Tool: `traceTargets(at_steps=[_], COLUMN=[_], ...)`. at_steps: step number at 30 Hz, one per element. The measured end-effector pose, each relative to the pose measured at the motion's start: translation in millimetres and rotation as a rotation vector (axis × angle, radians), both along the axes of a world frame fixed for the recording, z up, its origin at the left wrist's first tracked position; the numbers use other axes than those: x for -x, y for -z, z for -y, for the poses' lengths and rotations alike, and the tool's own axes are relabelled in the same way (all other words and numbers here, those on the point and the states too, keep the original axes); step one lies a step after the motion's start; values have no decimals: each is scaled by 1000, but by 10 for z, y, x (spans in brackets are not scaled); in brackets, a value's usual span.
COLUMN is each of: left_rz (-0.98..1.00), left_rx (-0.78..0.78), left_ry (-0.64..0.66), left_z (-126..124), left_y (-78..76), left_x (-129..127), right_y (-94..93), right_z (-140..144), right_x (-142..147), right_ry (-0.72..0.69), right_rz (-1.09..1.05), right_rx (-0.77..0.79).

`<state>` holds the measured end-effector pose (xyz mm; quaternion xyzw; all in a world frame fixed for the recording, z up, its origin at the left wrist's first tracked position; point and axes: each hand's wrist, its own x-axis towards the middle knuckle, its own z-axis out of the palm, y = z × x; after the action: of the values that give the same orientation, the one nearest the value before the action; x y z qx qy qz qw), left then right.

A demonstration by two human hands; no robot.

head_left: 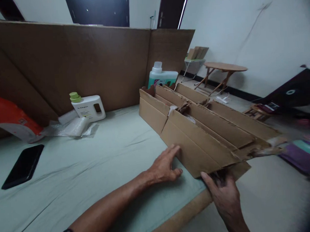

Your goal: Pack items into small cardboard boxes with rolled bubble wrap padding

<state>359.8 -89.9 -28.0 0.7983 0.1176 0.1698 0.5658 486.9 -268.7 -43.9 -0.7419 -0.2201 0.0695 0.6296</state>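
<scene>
Pale green sheeting (pixel 95 159) covers our work surface, where the long cardboard box (pixel 197 134) lies, its axis running from ten toward four o'clock. Our left hand (pixel 163 167) presses spread fingers against its near wall; our right hand (pixel 225 191) pinches the near corner, closer.

At the left edge of the frame a black phone (pixel 23 166) lies on the pale green sheet (pixel 100 159). Above it sit an orange bag (pixel 11 117), crumpled clear plastic (pixel 70 127) and a white jug with a green cap (pixel 87 107). A round wooden table (pixel 224 67) stands upper right.
</scene>
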Motion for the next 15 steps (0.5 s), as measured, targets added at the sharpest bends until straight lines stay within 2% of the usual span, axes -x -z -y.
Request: traceTargets(at_steps=[2, 5, 9, 12, 15], left_rz=[33, 46, 71, 97, 110], left_rx=[40, 80, 158, 193, 206], left_ry=[-147, -315, -430, -442, -423], left_z=[-270, -818, -1481, -1722, -1723], left_y=[-1, -66, -156, -155, -128], left_x=[-47, -260, -630, -784, -818], right_y=[92, 223, 321, 351, 370], right_z=[36, 83, 103, 110, 156], right_x=[-31, -49, -69, -104, -143], right_ry=[-8, -4, 19, 22, 10], right_rz=[1, -21, -40, -40, -28], right_rx=[9, 18, 41, 43, 74])
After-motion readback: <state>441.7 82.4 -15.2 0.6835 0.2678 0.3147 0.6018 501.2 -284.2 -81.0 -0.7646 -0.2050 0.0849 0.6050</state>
